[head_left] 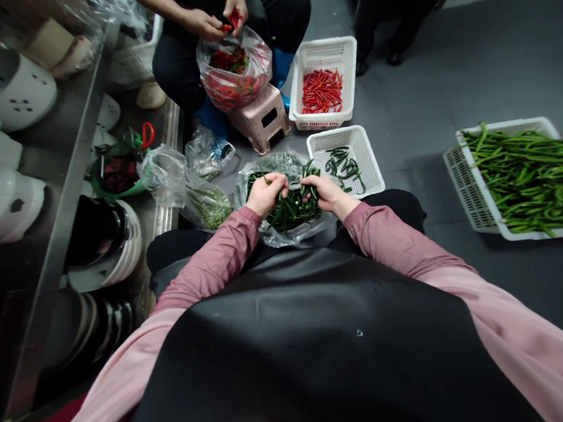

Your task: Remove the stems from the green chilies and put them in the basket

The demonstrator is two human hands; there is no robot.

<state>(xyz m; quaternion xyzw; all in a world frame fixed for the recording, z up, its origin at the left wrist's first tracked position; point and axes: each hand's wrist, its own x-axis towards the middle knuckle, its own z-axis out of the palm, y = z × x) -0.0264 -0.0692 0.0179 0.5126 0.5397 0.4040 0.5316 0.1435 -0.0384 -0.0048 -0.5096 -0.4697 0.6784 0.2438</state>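
Both hands point(292, 193) inside chilli bag point(284, 234)

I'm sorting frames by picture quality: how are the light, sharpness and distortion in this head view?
Head view: even overhead light, soft shadows; strong wide-angle bending at the edges, seen in the steel shelf edge and the bean basket; glare on the clear bag of green chillies; both hands, left and right, reasonably sharp; dark lower left.
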